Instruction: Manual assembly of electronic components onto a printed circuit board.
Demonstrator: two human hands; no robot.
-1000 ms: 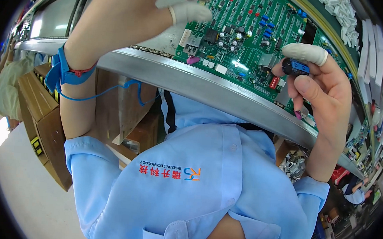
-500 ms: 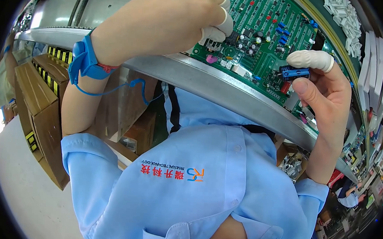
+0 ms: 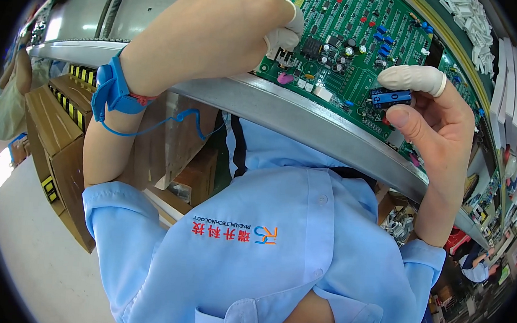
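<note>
A green circuit board (image 3: pixel 359 67) lies on the metal rail, crowded with small parts. Over its near left corner is my left hand (image 3: pixel 237 33), with white finger cots on and the fingers bent together beside a black square part (image 3: pixel 311 47). Whatever those fingers may grip is hidden. On the right, my right hand (image 3: pixel 436 110) pinches a blue cylindrical capacitor (image 3: pixel 391 98) between its thumb and a finger in a white cot. The capacitor lies sideways above the board, its lead end pointing left. A pink part (image 3: pixel 285 78) sits on the board below my left fingers.
A metal rail (image 3: pixel 297 107) runs along the board's near side. My left wrist wears a blue strap (image 3: pixel 116 85) with a cord (image 3: pixel 154 125) hanging from it. Cardboard boxes (image 3: pixel 50 125) stand at left. White parts (image 3: pixel 471 26) are heaped at the far right.
My left fingers have shifted slightly left, uncovering more of the black square part. My right hand has brought the capacitor a little to the left, still pinched.
</note>
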